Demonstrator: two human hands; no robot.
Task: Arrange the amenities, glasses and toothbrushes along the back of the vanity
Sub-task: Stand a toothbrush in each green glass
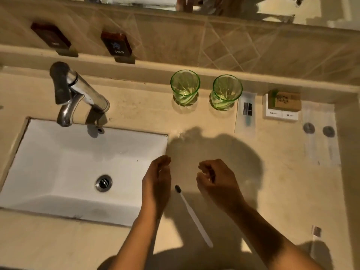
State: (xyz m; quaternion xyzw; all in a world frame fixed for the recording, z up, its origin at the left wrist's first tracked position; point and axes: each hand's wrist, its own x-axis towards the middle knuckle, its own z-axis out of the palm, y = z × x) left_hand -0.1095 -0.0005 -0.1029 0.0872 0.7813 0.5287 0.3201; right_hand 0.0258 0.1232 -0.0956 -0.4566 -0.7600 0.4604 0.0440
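Observation:
Two green glasses (185, 87) (227, 92) stand upright side by side at the back of the vanity, right of the tap. A wrapped toothbrush packet (245, 112) lies just right of them. Further right, a brown amenity box (284, 100) rests on white boxes (280, 114). A bare white toothbrush (192, 213) with dark bristles lies slanted on the counter near the front. My left hand (157, 179) hovers just left of its head, fingers loosely curled. My right hand (217, 179) hovers to its right, also loosely curled. Neither hand visibly holds anything.
A white sink (58, 152) with a chrome tap (78, 90) fills the left. Clear packets (319, 145) with two round grey discs (309, 128) lie at the far right. A small sachet (316, 230) sits near the front right edge. Hot and cold labels (116, 43) are on the wall.

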